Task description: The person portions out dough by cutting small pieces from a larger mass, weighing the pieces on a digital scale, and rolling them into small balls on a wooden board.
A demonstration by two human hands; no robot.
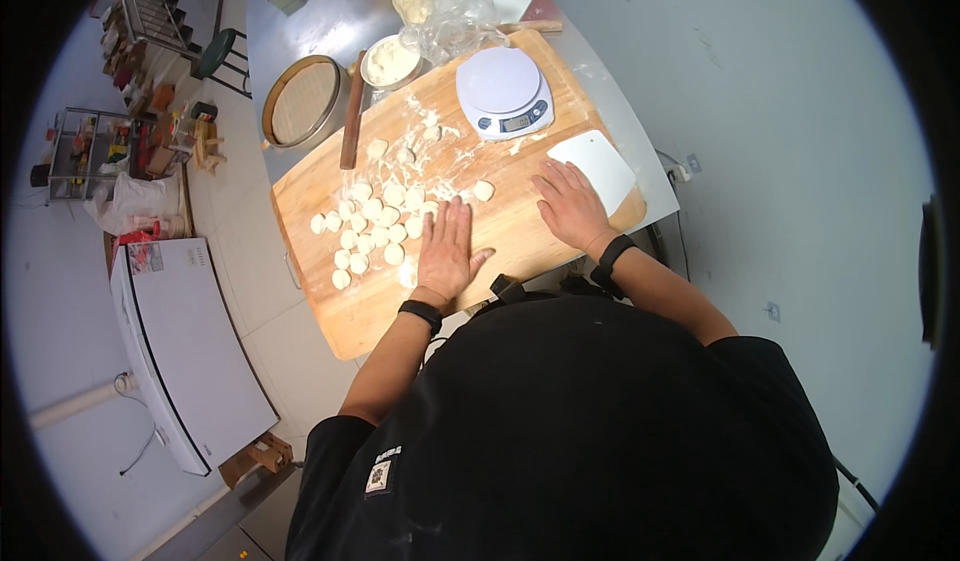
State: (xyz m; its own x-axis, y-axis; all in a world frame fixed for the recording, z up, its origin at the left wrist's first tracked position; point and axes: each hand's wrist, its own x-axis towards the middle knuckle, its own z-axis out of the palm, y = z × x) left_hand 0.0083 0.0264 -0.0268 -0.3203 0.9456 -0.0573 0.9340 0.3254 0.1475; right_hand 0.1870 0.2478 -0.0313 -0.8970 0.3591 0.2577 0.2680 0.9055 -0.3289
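Several small dough pieces (pixel 394 195) lie grouped on the left half of a floured wooden board (pixel 517 223). My left hand (pixel 448 249) rests palm down at the right edge of that group, fingers extended, its fingertips beside the nearest pieces. A single dough piece (pixel 484 190) sits between my two hands. My right hand (pixel 571 204) is flat on the board, with its fingertips at the edge of a white plastic dough scraper (pixel 598 163). Beyond it stands a white digital kitchen scale (pixel 504 84) with nothing on its plate.
A wooden rolling pin (pixel 352 114) lies across the board's far left edge, beside a round steamer or sieve (pixel 304 101) with a lined base. Behind the board are a bowl of flour or dough (pixel 391 62) and a clear plastic bag (pixel 457 24). A wall runs along the right.
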